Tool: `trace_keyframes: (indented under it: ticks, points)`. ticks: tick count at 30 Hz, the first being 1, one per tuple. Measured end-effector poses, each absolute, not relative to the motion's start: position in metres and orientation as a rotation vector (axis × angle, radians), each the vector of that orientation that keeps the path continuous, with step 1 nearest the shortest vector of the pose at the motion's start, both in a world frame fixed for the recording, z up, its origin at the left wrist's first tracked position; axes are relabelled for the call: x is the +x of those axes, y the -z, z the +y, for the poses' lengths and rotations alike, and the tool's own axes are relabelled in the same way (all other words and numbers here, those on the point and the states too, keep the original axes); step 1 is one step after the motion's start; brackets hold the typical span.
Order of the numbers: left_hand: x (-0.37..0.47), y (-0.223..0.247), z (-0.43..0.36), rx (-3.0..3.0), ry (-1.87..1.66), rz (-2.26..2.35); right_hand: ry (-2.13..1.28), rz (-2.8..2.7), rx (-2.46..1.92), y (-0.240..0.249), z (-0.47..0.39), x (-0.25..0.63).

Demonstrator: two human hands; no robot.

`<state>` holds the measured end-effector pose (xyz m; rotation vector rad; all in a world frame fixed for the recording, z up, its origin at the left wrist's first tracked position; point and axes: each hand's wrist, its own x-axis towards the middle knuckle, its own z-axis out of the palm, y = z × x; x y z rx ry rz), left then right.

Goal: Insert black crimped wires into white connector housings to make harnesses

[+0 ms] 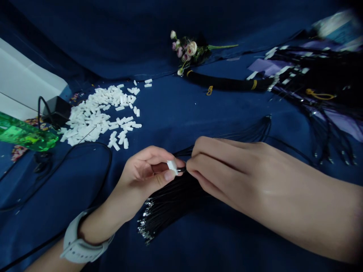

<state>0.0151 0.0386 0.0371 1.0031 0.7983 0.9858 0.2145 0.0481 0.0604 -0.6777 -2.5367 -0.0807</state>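
Between the thumb and fingers of my left hand [150, 170] is a small white plastic connector housing [171, 166]. My right hand [227, 170] pinches a black wire [182, 170] whose end meets the housing; how deep it sits I cannot tell. Beneath both hands lies a thick bundle of black wires [170, 207], their shiny metal ends [146, 223] fanned toward the lower left. A wide heap of loose white housings [90, 113] is spread on the blue cloth, left of my left hand.
A green plastic bottle [28, 132] lies at the left by a black box [56, 109] and a loose black cable [109, 162]. Artificial flowers [187, 51] lie at the back, near a tied black wire bundle [224, 82]. More wires with white housings [289, 73] pile up at right.
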Motion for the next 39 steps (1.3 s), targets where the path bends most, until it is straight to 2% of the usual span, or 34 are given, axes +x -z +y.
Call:
trace_keyframes:
  ticks: [16,22,26,32,36,39]
  points:
    - [0.016,-0.032,0.037,1.032,-0.964,0.921,-0.051,-2.604,-0.592,-0.050,0.054,0.212]
    - [0.013,-0.042,0.043,1.046,-1.022,0.928,0.096,-2.475,-0.565,-0.056,0.043,0.206]
    - [0.011,-0.042,0.048,1.125,-0.980,0.945,-0.124,-2.571,-0.494,-0.042,0.034,0.196]
    - [0.011,-0.036,0.047,1.119,-0.915,0.941,-0.260,-2.659,-0.501,-0.022,0.039,0.191]
    - [0.010,-0.038,0.046,1.092,-0.917,0.965,-0.406,-2.628,-0.545,-0.032,0.039,0.193]
    - [0.009,-0.040,0.045,1.046,-0.914,0.984,-0.727,-2.514,-0.781,-0.049,0.040,0.198]
